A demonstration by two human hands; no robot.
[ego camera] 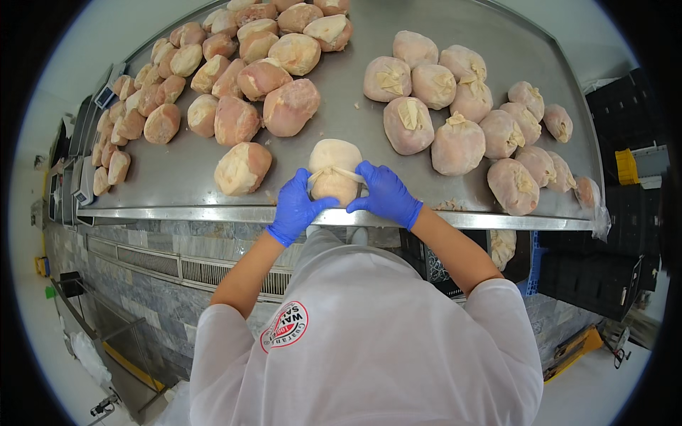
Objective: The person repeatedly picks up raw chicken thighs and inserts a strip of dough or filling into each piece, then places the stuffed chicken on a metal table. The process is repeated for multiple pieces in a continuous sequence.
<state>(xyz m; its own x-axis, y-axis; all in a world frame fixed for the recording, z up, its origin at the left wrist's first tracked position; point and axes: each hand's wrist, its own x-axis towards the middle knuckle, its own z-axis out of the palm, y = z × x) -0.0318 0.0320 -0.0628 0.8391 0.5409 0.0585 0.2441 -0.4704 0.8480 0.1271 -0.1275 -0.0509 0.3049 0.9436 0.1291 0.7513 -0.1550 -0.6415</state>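
Note:
A rounded meat piece in pale casing [334,154] lies near the front edge of the steel table. Two casing ends [334,170] cross in a twist over its middle and stretch out to either side. My left hand [298,205], in a blue glove, grips the left end. The right end is pinched by my right hand [388,194], also blue-gloved. Both thumbs point inward at the near side of the piece. To the left sits an unwrapped raw meat piece [243,169] with a pale fatty side.
Many unwrapped meat pieces [229,74] spread over the left of the steel table [346,117]. Wrapped pieces with knotted casing [458,144] group on the right. The raised front rim [213,214] runs before me. Black crates [591,282] stand at right, a floor drain grate [181,266] below left.

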